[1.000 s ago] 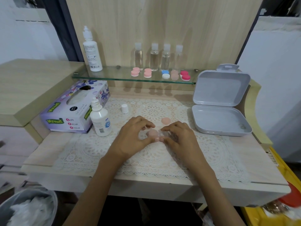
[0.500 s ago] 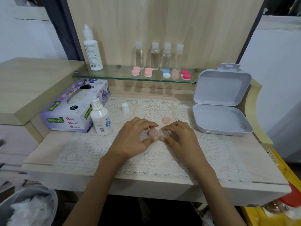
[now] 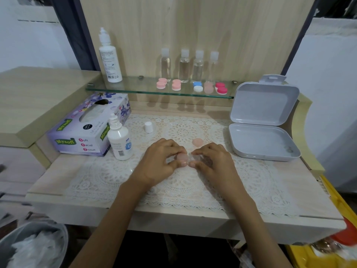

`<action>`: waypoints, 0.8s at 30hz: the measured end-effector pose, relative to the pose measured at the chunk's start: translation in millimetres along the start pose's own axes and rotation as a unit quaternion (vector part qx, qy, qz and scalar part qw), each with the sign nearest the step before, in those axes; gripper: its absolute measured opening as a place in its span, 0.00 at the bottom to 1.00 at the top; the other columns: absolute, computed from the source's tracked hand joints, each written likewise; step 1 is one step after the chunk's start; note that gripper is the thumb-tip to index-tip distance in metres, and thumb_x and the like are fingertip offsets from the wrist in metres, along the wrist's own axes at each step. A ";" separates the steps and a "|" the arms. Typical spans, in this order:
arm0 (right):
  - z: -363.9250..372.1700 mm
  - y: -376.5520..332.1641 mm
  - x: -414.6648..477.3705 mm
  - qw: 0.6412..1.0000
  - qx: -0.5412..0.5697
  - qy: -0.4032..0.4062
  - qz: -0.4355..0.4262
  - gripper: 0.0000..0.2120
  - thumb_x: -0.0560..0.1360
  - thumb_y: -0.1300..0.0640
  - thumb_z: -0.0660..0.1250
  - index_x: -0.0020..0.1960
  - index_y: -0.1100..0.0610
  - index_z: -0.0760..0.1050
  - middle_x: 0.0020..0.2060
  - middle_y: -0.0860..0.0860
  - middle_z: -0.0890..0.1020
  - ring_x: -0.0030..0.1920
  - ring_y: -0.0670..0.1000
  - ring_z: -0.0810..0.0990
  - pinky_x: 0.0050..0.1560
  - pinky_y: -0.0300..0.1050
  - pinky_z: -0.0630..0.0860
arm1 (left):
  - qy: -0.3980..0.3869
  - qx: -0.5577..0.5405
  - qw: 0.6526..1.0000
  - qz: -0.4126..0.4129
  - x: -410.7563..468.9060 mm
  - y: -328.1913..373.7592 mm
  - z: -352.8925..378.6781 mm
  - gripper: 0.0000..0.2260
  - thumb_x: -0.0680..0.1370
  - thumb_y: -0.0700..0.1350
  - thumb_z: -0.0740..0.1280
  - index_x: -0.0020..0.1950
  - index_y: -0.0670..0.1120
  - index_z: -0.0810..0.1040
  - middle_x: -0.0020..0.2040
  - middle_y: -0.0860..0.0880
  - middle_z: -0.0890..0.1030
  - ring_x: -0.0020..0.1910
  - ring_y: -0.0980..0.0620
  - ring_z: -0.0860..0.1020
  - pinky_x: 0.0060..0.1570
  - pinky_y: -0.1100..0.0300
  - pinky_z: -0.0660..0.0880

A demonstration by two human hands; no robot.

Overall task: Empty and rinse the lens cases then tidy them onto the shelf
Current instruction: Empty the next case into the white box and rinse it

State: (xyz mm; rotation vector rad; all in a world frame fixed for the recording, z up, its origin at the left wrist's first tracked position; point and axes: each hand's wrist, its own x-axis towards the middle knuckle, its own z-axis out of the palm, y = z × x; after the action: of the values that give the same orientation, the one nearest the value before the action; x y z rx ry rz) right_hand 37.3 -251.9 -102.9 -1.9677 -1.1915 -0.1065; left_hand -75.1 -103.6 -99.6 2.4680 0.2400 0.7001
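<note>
Five lens cases (image 3: 193,87) shelved, far beyond the fingers (image 3: 173,148). Last one at fingertips: left hand (image 3: 160,165) pinching pink cap (image 3: 182,157), right hand (image 3: 214,165) gripping clear base (image 3: 194,158). Rinsing pending.

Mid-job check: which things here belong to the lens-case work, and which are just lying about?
In the job: lens case, pinched by left hand and right hand; loose pink cap; small solution bottle and its white cap; glass shelf with capped cases.
Lying about: tissue box; open grey box; four clear bottles; tall white bottle.
</note>
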 end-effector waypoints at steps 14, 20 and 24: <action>-14.3 3.4 10.4 0.995 0.088 -0.001 0.056 0.23 0.75 0.71 0.59 0.67 0.54 0.72 0.61 0.48 0.74 0.45 0.38 0.73 0.51 0.28 0.68 | 0.007 -0.019 0.999 -0.031 -2.6 1.2 -0.8 0.13 0.68 0.53 0.73 0.50 0.52 0.83 0.44 0.55 0.80 0.46 0.55 0.75 0.50 0.53 0.74; -7.3 12.3 37.8 0.994 -0.071 -0.083 0.006 0.24 0.74 0.68 0.62 0.67 0.53 0.74 0.63 0.51 0.77 0.59 0.54 0.75 0.57 0.49 0.73 | 0.002 -0.026 0.999 -0.036 -2.8 1.6 -1.6 0.12 0.68 0.53 0.74 0.50 0.52 0.83 0.44 0.55 0.80 0.46 0.56 0.75 0.50 0.53 0.74; -3.1 12.8 35.7 0.997 -0.052 -0.048 0.010 0.11 0.76 0.61 0.66 0.58 0.55 0.80 0.52 0.49 0.79 0.53 0.51 0.78 0.51 0.51 0.76 | -0.007 -0.023 0.999 -0.042 -2.8 1.6 -2.0 0.13 0.68 0.55 0.72 0.50 0.52 0.82 0.44 0.55 0.79 0.45 0.55 0.75 0.51 0.52 0.74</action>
State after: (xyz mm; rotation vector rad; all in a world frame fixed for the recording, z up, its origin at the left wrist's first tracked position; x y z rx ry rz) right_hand 67.9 -231.8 -92.4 -2.0951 -1.2500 -0.0667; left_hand -78.5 -104.9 -98.5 2.4033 0.3182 0.6455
